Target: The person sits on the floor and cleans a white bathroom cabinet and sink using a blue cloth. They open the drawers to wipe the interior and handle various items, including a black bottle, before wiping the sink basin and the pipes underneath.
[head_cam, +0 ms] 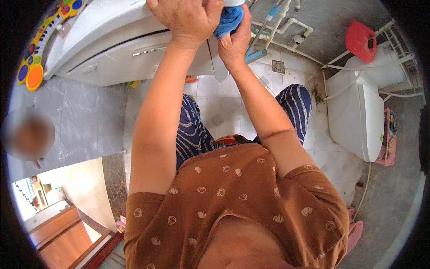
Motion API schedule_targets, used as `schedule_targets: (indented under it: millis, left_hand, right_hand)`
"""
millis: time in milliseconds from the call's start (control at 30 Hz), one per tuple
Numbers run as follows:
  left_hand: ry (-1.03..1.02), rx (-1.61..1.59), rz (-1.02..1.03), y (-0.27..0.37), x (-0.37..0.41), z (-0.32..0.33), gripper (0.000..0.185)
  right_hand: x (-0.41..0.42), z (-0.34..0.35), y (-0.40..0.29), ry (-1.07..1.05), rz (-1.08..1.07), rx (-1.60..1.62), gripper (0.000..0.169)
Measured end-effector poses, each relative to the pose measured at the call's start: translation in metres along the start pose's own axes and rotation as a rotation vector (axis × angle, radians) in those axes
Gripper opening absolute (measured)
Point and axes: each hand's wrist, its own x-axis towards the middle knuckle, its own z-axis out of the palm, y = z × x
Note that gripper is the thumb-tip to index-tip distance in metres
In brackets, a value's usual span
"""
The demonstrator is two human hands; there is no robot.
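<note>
At the top edge of the view, a blue cloth [229,22] is bunched in my right hand [237,45], with the thumb and fingers around it. Just left of it, my left hand [189,21] shows its back; its fingertips are cut off by the frame, so whether it grips anything is hidden. Both hands are at the rim of a white washbasin [111,25], which sits on a white cabinet [134,62] with a metal handle.
A yellow toy keyboard [45,38] stands beside the basin at left. Right of my arms are a blue-ended mop [257,55], white pipes [285,28] and a floor drain [278,66]. A white toilet [356,111] with a red plastic container [359,40] stands farther right.
</note>
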Motion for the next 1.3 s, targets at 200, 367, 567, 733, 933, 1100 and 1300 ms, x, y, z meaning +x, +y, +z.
schedule_targets:
  millis: [200,367,567,733,933,1100,1300]
  left_hand:
    - [0.107,0.008,0.069,-0.006,-0.006,0.014,0.046]
    - [0.111,0.071,0.106,-0.008,-0.007,0.016,0.048]
    - [0.07,0.146,0.15,-0.017,-0.004,0.007,0.05]
    - [0.104,0.112,0.151,-0.022,-0.012,0.025,0.048]
    - [0.087,0.058,0.106,-0.016,-0.01,0.013,0.049]
    - [0.069,-0.024,0.029,-0.005,-0.006,0.012,0.054]
    - [0.063,-0.07,-0.118,0.007,0.001,0.013,0.052]
  right_hand:
    - [-0.057,-0.013,0.08,-0.077,-0.123,-0.142,0.074]
    - [-0.119,-0.037,0.117,-0.197,0.067,-0.164,0.072]
    - [-0.186,-0.059,0.141,-0.399,0.514,-0.263,0.062]
    - [-0.2,-0.104,0.182,-0.48,0.944,-0.311,0.042]
    - [-0.165,-0.184,0.177,-0.115,1.258,0.215,0.031]
    - [-0.118,-0.268,0.166,-0.002,1.252,0.267,0.037]
    - [-0.039,-0.347,0.146,-0.018,1.11,0.418,0.05]
